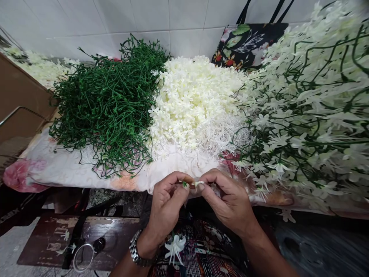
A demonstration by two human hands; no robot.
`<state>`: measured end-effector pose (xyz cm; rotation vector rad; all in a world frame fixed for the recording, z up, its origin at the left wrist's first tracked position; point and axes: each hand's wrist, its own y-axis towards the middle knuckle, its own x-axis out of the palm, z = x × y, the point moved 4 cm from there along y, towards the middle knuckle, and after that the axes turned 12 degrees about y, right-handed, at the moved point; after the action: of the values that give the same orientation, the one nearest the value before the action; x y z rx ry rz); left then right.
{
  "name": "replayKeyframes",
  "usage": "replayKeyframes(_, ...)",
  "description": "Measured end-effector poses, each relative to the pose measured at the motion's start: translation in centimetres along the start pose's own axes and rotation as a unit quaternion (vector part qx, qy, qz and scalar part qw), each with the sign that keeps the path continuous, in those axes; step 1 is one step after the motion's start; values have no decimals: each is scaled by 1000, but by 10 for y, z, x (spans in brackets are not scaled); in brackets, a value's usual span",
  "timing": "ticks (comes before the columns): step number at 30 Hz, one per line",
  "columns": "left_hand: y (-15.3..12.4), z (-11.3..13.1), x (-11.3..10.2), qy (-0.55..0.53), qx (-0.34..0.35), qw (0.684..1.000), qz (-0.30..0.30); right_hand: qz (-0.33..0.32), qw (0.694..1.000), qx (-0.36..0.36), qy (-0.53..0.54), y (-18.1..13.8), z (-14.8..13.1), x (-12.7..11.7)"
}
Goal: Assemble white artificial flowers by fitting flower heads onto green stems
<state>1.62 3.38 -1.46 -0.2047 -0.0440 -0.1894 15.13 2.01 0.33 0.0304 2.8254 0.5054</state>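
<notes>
At the fingertips, the left hand pinches a green stem tip and the right hand pinches a white blossom. Beyond the grip lie a stem heap and a blossom pile.

I can make out a thin green stem, only its short tip showing, pinched in the fingertips of the left hand at the near centre. Just to its right, a small white flower lies sideways in the fingertips of the right hand, mostly hidden. I cannot tell whether stem and flower touch.
</notes>
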Motion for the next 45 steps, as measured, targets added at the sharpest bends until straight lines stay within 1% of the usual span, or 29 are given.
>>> replayKeyframes(3, 0, -3, -4, -14, 10, 1000, 9, 6, 1000, 25, 19, -1, 5, 0)
replayKeyframes(7, 1, -5, -6, 19, 17, 999, 25, 15, 999, 27, 38, -2, 1, -3)
replayKeyframes(11, 1, -3, -4, 29, 33, 999, 12, 6, 999, -11, 45, -1, -15, -7)
replayKeyframes(15, 0, 0, -3, 24, 52, 998, -8, -8, 999, -51, 17, 3, -28, -9)
replayKeyframes(18, -1, 3, -3, 44, 76, 996, -15, -21, 997, -69, -11, 5, -31, -7)
replayKeyframes(24, -2, 11, -3, 130, 127, 983, -13, -47, 992, -100, -65, 5, -32, -6)
replayKeyframes(30, 0, 15, -1, 198, 168, 966, -4, -58, 989, -111, -80, 3, -28, -4)
replayKeyframes(35, 2, 16, 1, 246, 191, 950, 15, -44, 990, -114, -75, 1, -18, -2)
replayKeyframes(41, 5, 15, 2, 274, 208, 939, 21, -43, 992, -102, -58, 1, -9, 1)
replayKeyframes(45, 5, 14, 3, 272, 197, 942, 23, -46, 994, -87, -45, 1, -5, 4)
